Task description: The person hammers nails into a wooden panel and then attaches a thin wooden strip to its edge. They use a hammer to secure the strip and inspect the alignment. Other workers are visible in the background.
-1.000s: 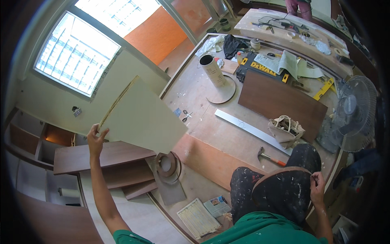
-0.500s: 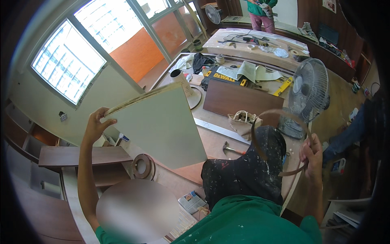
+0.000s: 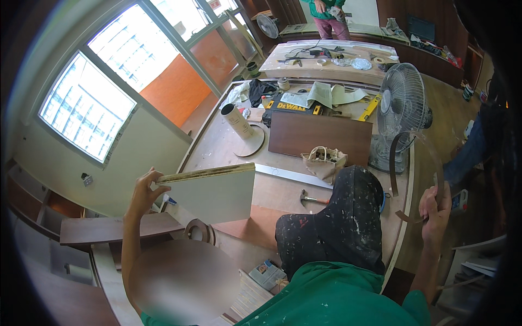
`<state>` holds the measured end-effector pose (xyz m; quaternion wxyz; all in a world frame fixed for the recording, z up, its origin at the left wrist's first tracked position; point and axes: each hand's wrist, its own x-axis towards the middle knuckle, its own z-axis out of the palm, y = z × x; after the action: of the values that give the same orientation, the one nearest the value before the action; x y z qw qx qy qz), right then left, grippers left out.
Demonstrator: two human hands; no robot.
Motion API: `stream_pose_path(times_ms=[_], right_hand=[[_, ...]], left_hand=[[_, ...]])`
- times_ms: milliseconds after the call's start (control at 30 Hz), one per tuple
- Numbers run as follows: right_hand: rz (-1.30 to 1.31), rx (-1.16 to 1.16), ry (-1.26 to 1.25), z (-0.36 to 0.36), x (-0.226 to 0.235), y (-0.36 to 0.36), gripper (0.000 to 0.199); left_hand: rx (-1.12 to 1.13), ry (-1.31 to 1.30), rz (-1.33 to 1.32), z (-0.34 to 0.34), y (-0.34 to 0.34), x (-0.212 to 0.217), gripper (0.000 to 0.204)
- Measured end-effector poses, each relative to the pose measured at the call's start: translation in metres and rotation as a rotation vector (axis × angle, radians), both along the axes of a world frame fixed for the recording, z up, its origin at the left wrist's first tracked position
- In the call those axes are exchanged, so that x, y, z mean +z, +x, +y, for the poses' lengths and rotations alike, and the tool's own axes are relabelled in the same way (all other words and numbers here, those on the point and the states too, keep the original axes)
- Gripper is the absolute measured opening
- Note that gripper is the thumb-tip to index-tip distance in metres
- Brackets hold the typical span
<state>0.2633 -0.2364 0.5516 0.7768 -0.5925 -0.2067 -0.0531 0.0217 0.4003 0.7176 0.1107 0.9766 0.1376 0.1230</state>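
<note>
My left hand (image 3: 144, 194) grips the left end of a pale grey-white board (image 3: 215, 196), thumb on its face. The board stands tilted above the workbench, and its layered raw top edge faces me. Held in the closed fingers of my right hand (image 3: 435, 214), off the bench's right side, is a thin brown strip of edge banding (image 3: 392, 173) bent into an open loop. A roll of brown banding (image 3: 197, 230) lies on the bench near my left forearm. A blurred patch hides the area beside that forearm.
A hammer (image 3: 314, 199), a canvas bag (image 3: 325, 164), a metal straightedge (image 3: 291, 177) and a brown panel (image 3: 321, 136) lie ahead of my knee. A standing fan (image 3: 402, 100) is at the right. Farther off, a person (image 3: 329, 19) stands behind another bench (image 3: 326, 70).
The board has come down and tipped, so its face looks shorter and more of its top edge shows. My right hand and the strip have shifted right. The view has turned slightly.
</note>
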Motion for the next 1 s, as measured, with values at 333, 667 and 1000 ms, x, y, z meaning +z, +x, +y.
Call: stream_pose_path(times_ms=[333,667,1000], right_hand=[[0.2,0.105,0.134,0.033,0.006,-0.01,0.046],[0.171,0.277,-0.104,0.058,0.043,0.0,0.03],[0.145,0.329,-0.213,0.1,-0.009,-0.014,0.038]], left_hand=[[0.014,0.089,-0.01,0.027,0.042,-0.017,0.054],[-0.302,-0.111,-0.003,-0.076,0.112,-0.052,0.051],[-0.203,-0.338,-0.191,-0.047,0.095,-0.097,0.036]])
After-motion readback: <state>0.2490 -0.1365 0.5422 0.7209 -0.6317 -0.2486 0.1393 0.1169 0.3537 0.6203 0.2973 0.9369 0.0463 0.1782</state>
